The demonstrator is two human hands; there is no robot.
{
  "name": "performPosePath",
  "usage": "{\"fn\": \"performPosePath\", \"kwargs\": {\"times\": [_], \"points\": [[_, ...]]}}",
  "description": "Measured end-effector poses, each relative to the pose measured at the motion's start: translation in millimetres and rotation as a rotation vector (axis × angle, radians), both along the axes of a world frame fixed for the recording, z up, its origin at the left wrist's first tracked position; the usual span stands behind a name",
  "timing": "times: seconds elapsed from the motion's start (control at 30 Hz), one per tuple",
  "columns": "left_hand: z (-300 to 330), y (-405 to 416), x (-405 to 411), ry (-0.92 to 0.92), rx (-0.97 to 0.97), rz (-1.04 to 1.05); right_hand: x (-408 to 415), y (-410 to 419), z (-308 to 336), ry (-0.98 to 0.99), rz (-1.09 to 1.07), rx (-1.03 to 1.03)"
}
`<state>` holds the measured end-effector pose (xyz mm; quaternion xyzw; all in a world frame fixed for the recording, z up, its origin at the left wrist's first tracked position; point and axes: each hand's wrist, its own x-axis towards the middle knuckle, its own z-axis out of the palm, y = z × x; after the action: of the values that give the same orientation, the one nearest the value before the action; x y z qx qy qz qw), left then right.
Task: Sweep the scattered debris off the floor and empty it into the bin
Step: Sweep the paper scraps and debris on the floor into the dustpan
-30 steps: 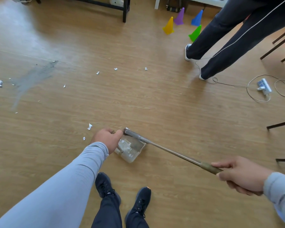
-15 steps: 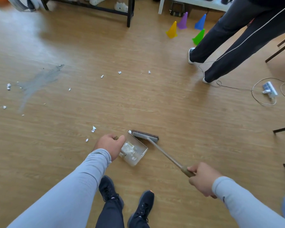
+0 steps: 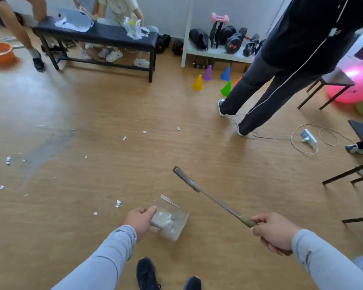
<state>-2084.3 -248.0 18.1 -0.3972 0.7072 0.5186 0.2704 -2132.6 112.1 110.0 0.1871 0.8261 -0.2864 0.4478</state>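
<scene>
My left hand [image 3: 140,221] grips the handle of a clear plastic dustpan [image 3: 170,218] that holds white paper scraps. My right hand [image 3: 272,232] is closed on the grip of a long-handled broom [image 3: 210,198]. The broom head [image 3: 181,176] hangs up and to the right of the dustpan, apart from it. White paper scraps [image 3: 117,203] lie on the wooden floor just left of the dustpan. More scraps [image 3: 8,160] are scattered at the far left and toward the middle [image 3: 144,132]. An orange bucket [image 3: 0,52] stands at the far left back.
A person in dark trousers [image 3: 260,88] stands at the right. A power strip with cable [image 3: 308,138] lies near them. A black bench [image 3: 96,36], coloured cones [image 3: 197,83], a pink ball [image 3: 358,84] and chair legs [image 3: 344,174] ring the floor. A grey smear [image 3: 44,149] marks the left.
The broom head has lifted away from the dustpan's mouth and swung up to the right. My view has tilted up, showing the bench, the bucket and the shelf.
</scene>
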Motion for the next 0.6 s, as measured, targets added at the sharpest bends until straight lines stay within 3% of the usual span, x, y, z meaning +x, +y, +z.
{"fn": "performPosePath", "kwargs": {"times": [0.2, 0.6], "points": [[42, -56, -9, 0.054, 0.033, -0.025, 14, -18, 22, 0.076, -0.221, -0.065], [46, -76, -48, 0.144, 0.002, 0.025, -71, -77, -4, 0.005, -0.167, 0.040]]}}
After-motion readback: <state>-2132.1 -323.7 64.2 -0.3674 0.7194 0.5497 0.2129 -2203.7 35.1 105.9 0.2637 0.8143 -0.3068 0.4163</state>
